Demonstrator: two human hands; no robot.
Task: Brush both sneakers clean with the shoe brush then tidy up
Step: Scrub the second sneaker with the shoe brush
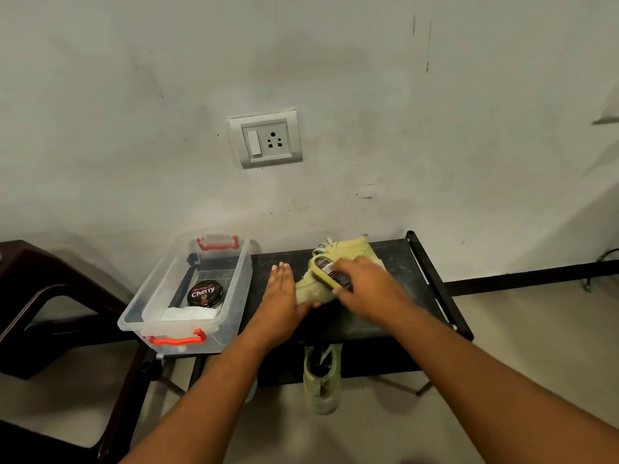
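Brushing the sneaker (312,291) on the bench (403,262), my right grip (368,287) grasps the shoe brush (329,272); my left grip (279,296), flat, only braces it; hard strokes could skid it off.

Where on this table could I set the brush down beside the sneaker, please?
Bare table shows right of the sneaker, up to the right rail, and along the front edge between the forearms. Left is crowded: the plastic bin fills that end, and the left hand lies flat between bin and sneaker.
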